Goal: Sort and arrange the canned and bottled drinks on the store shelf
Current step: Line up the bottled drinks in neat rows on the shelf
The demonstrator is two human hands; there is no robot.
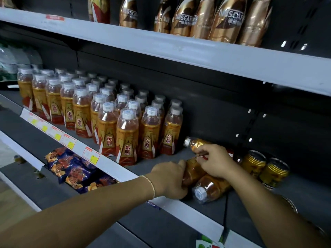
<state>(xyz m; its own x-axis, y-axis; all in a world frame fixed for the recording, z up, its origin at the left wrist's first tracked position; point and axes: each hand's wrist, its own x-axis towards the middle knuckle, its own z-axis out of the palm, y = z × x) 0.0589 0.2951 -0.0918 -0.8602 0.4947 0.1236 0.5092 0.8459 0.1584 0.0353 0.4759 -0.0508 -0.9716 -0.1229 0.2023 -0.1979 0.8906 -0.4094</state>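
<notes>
Grey metal shelf deck with white front rail [114, 167], dark slotted back panel [215, 108] right behind it, tan floor [10, 203] below-left of it

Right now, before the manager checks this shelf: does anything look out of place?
Yes. At least three toppled bottles lie on their sides on the middle shelf, between the upright bottles and the gold cans. The left hand grips one; the right hand curls over another.

shop: price-tagged shelves [114, 169] of bottles [127, 138]
</notes>
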